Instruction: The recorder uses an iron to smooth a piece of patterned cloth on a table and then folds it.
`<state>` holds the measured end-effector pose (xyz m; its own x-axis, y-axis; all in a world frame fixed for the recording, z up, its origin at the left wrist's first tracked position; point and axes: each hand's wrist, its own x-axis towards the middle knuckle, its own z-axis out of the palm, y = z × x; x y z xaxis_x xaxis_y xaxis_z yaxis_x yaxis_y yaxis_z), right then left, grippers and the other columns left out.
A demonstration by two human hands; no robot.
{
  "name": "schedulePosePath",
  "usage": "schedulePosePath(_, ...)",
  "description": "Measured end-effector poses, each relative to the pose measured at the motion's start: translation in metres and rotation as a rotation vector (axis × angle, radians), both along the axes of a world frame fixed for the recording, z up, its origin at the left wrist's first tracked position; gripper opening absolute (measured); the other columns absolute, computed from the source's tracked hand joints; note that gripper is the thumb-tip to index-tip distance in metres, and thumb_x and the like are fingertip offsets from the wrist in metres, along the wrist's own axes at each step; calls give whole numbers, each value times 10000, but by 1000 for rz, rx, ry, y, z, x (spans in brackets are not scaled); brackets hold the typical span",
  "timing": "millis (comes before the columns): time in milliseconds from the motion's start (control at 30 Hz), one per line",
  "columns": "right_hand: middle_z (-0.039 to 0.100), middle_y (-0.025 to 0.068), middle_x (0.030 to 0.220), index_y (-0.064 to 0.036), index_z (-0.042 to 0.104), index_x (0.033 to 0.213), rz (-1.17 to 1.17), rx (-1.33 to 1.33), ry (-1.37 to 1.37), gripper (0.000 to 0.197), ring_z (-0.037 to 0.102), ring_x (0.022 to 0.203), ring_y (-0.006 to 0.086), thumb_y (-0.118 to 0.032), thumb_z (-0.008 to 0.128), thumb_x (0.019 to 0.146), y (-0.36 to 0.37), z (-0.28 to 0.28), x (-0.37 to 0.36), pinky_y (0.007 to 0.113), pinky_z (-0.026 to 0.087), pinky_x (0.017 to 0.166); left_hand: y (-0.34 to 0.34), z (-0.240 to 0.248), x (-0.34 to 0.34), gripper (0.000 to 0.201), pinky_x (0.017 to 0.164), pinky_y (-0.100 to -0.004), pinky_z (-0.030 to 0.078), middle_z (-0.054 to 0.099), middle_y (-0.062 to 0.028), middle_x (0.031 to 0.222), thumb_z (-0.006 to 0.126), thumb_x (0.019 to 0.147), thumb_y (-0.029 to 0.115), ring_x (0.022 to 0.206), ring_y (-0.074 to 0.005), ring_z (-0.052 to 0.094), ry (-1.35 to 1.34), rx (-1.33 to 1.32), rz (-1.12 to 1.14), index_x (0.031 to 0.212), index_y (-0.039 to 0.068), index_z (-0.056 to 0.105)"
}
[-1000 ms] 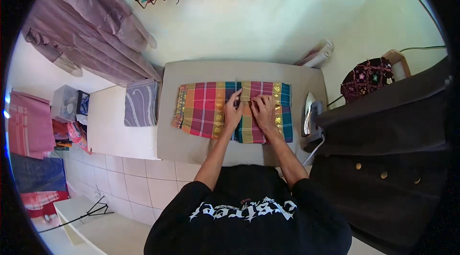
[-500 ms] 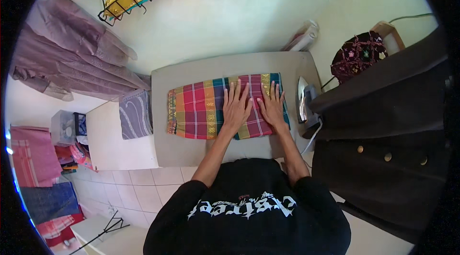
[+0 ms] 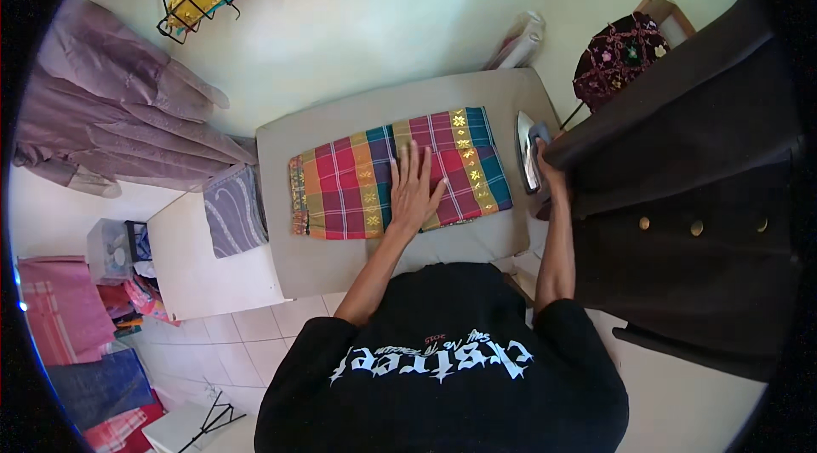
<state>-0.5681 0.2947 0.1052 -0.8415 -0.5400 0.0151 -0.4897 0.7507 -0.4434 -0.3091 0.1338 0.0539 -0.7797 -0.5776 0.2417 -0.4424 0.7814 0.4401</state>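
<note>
A folded plaid cloth [image 3: 340, 185] in red, orange, green and teal with yellow patterned bands lies on the grey padded ironing surface [image 3: 294, 274]. My left hand [image 3: 412, 198] rests flat on the middle of the cloth, fingers stretched out. To the cloth's right, an iron [image 3: 527, 159] stands at the board's right end, its shiny soleplate facing the cloth. My right hand [image 3: 555, 170] has its fingers round the iron's handle, partly hidden by the dark hanging garment.
A dark buttoned garment [image 3: 681, 189] hangs close on the right. Mauve clothing [image 3: 128, 104] hangs at the left, above a folded grey patterned cloth [image 3: 234, 210] on a white surface [image 3: 179, 236]. A black wire rack [image 3: 230, 2] with fabrics is on the wall. A rolled item [image 3: 519, 40] stands behind.
My right hand has left the plaid cloth and moved right to take hold of the iron. My left hand stays on the cloth. The view has shifted slightly.
</note>
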Motion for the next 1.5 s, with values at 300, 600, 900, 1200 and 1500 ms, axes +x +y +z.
schedulePosePath(300,500,28,656,-50,468,1058,83,-471,-759,319,519,480,132,-263,664,925,3,36,29,311,430,409,24,-1,0,631,1172,-566,139,278,-246,1542,509,965,369,1440,-426,228,-21,-136,-17,1484,43,360)
schedulePosePath(600,617,307,789,17,405,1085,187,-149,-354,406,647,593,397,-306,590,921,-57,1,81,474,500,499,9,25,-36,549,1172,-528,188,357,-240,1499,527,924,285,1422,-408,275,-160,34,-76,1392,4,472)
schedulePosePath(900,617,397,889,59,447,1122,95,-55,-181,432,611,826,566,-309,584,942,-72,19,82,565,506,755,-15,-12,-69,472,1175,-485,205,371,-135,1530,490,957,276,1419,-310,325,106,-156,-120,1386,79,508)
schedulePosePath(1200,611,392,823,37,466,1118,20,-80,-183,416,602,858,566,-313,597,935,-85,8,73,589,498,733,-38,-11,-88,527,1186,-464,190,397,-86,1510,459,956,275,1426,-279,303,37,-175,-135,1445,80,440)
schedulePosePath(1500,607,399,871,7,455,1109,14,-98,-166,368,589,876,576,-295,587,946,-88,-2,57,582,495,711,-41,-18,-91,519,1189,-462,177,386,-83,1519,452,962,263,1427,-279,303,45,-171,-139,1445,73,441)
